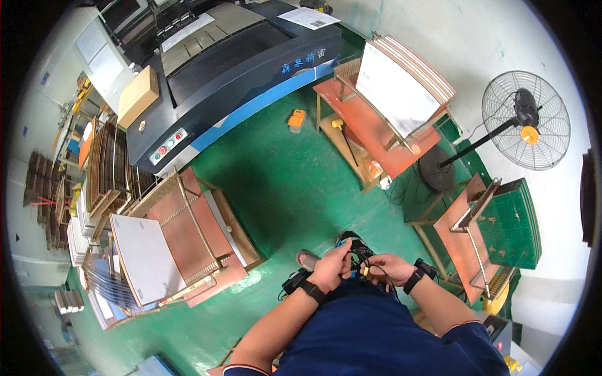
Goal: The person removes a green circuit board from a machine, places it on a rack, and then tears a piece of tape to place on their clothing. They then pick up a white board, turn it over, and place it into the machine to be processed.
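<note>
In front of my body, my left hand (pixel 331 271) is closed, thumb up, on a thin black cable that loops between the hands. My right hand (pixel 390 269) is beside it, its fingers pinched on the same black cable (pixel 362 257). A small yellow piece (pixel 365 271) shows at the right fingertips, apparently on the cable. Both wrists wear black straps, with a black box-like device (pixel 425 268) on the right one. A dark shape with blue and green bits lies behind the hands; I cannot make out what it is.
A large dark machine (pixel 251 69) with a button panel stands ahead. Racks of white panels (pixel 144 257) flank me at left and ahead right (pixel 401 88). Green boards (pixel 511 225) stand on a right-hand rack near a floor fan (pixel 525 119). An orange-yellow box (pixel 296 120) sits on the green floor.
</note>
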Demonstrator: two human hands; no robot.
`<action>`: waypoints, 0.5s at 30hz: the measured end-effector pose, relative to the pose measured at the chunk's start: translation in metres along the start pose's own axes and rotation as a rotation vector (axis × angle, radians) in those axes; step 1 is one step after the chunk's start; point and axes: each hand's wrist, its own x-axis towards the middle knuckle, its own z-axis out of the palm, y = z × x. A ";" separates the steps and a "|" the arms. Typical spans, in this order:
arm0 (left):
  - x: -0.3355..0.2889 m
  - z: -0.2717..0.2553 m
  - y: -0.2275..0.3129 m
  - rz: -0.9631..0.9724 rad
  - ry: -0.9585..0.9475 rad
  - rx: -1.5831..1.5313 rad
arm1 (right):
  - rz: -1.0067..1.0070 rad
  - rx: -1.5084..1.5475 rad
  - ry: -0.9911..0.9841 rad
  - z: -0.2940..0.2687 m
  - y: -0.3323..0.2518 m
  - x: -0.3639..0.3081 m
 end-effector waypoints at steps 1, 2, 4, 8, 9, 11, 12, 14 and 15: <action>0.001 0.001 0.004 -0.027 0.034 0.014 | -0.031 -0.041 -0.015 0.006 -0.002 0.004; 0.002 0.002 0.008 -0.052 0.069 0.027 | -0.034 -0.030 -0.015 0.010 -0.002 0.007; 0.002 0.006 0.017 -0.056 0.118 0.057 | -0.083 -0.129 -0.042 0.014 -0.005 0.014; 0.000 0.009 0.030 -0.110 0.168 0.060 | -0.100 -0.219 -0.050 0.017 -0.020 0.021; 0.000 0.011 0.034 -0.102 0.180 0.056 | -0.097 -0.221 -0.064 0.014 -0.021 0.025; -0.002 0.013 0.040 -0.063 0.099 0.057 | -0.111 -0.053 -0.078 0.009 -0.019 0.031; -0.003 0.015 0.042 -0.054 0.110 0.055 | -0.108 -0.056 -0.091 0.008 -0.018 0.031; -0.005 0.015 0.051 -0.025 0.144 0.029 | -0.050 0.006 -0.104 0.010 -0.029 0.036; -0.003 0.000 0.053 -0.014 0.056 0.107 | -0.087 0.003 -0.118 0.008 -0.030 0.041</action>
